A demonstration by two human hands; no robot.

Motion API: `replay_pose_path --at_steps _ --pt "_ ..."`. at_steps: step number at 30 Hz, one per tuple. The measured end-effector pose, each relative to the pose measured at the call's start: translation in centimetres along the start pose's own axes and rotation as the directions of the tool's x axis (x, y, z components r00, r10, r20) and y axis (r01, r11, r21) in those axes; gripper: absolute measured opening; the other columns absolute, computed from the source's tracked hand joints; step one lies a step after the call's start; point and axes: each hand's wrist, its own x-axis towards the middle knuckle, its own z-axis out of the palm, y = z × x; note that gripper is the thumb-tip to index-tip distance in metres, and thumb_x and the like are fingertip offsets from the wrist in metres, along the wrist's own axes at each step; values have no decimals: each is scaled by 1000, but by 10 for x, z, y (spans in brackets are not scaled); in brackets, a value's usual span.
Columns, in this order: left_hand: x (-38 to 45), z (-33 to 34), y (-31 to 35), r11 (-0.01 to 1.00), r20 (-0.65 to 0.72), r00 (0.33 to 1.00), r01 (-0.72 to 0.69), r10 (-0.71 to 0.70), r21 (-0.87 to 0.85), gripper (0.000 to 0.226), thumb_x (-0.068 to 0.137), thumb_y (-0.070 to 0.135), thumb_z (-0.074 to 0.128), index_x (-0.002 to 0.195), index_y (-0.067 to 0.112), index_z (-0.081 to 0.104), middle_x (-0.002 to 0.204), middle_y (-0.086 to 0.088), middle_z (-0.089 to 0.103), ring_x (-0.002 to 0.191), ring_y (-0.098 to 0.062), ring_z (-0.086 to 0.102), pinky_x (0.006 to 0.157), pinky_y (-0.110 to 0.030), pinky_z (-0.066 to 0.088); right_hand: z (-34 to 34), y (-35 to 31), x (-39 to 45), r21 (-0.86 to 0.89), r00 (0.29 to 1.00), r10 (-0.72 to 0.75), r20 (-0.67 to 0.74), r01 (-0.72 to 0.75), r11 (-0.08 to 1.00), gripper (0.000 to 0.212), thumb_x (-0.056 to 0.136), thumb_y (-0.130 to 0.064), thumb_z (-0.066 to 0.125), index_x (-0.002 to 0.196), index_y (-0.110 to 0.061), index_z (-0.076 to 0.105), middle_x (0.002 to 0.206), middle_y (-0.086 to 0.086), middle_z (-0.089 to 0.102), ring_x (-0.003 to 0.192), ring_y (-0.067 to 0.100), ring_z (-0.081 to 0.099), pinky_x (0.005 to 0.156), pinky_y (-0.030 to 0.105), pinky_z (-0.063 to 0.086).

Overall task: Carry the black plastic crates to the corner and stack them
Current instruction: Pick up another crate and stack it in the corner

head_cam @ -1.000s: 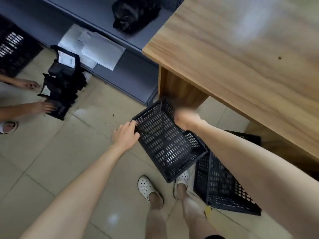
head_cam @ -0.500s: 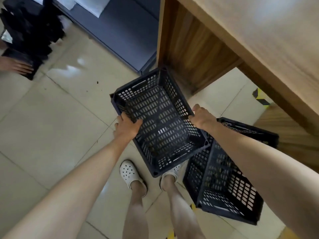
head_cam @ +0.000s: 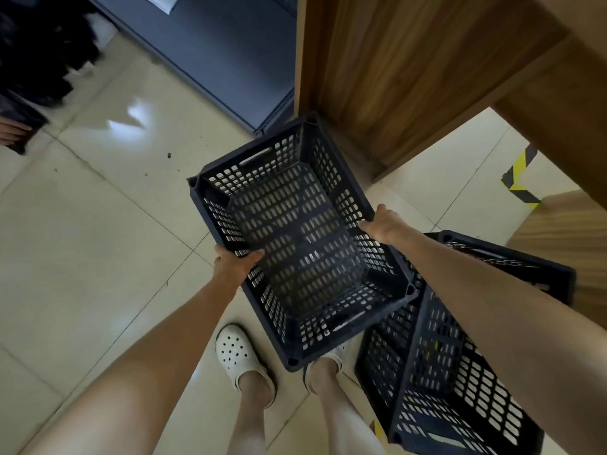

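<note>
I hold an empty black slotted plastic crate in front of me, above the floor and my feet. My left hand grips its left long rim, thumb curled over the edge. On the opposite long rim my right hand grips too. A second black crate stands on the floor at the lower right, partly under my right forearm and under the held crate's near corner.
A wooden desk panel stands just beyond the held crate. A dark grey shelf base runs along the back. Another person's hand and black items are at the far left. Yellow-black tape marks the floor at right.
The view has tipped down and closer to the desk panel. The held crate has levelled out in front of me, and both hands have settled onto its long rims.
</note>
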Motion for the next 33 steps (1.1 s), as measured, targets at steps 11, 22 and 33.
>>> replay_pose_path --at_steps 11,22,33 --pt "16 -4 -34 981 177 980 119 -92 -151 77 81 45 74 141 9 43 139 -12 53 122 -31 51 103 -47 39 24 28 16 215 997 69 43 -77 974 56 96 -39 53 141 -11 35 140 13 46 123 31 49 99 42 41" --pt "-35 -91 -13 983 -51 989 -130 138 130 62 82 51 70 115 3 48 106 -13 62 88 -25 56 61 -31 41 -12 0 -54 -41 998 61 2 -61 997 74 93 -59 47 139 0 40 133 19 53 114 34 55 88 37 44" --pt "-169 -267 13 838 -226 920 -163 319 520 47 87 55 59 102 13 44 100 -7 60 92 -29 61 70 -35 49 -68 -121 -224 -397 982 -189 2 174 901 47 95 -52 47 116 -12 59 100 4 62 88 22 61 74 30 49"
